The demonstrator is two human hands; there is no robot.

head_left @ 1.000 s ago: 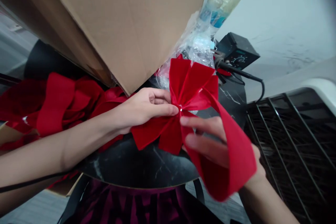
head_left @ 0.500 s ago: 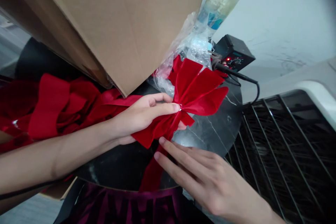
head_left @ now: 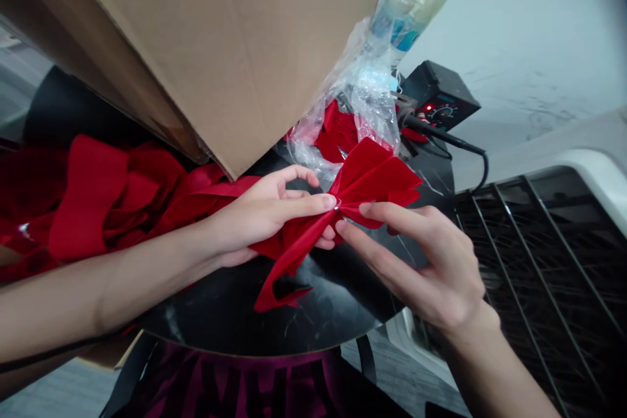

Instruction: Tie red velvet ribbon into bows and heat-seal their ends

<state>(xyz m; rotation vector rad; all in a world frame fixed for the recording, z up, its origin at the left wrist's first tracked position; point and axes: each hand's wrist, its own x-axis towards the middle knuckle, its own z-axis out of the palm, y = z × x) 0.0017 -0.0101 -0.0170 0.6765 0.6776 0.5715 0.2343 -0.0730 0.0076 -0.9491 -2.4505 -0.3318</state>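
Note:
Between my hands is a red velvet ribbon bow point(head_left: 375, 176), its loops fanned out to the right. My left hand point(head_left: 274, 209) is closed on its gathered middle, the thumb pressing beside a small shiny tie. With thumb and fingertips, my right hand point(head_left: 435, 261) grips the lower right folds close to that middle. A ribbon tail point(head_left: 281, 287) hangs down and curls over the dark round table point(head_left: 220, 320). The fingers behind the bow are partly hidden. Under and beyond my left forearm lies a heap of red ribbon point(head_left: 108, 196).
A large cardboard box point(head_left: 235, 46) stands over the table's far side. Behind the bow is clear plastic wrapping point(head_left: 362, 91) with red pieces in it. A black control box point(head_left: 441, 101) with a red light and cable sits near a wrapped bottle point(head_left: 416, 0). A barred rack point(head_left: 529, 261) is at right.
My right hand has moved up and right from the lower tail to the bow's right folds. The fanned loops have tilted lower and folded together, and the tail now curls. My left hand keeps its hold.

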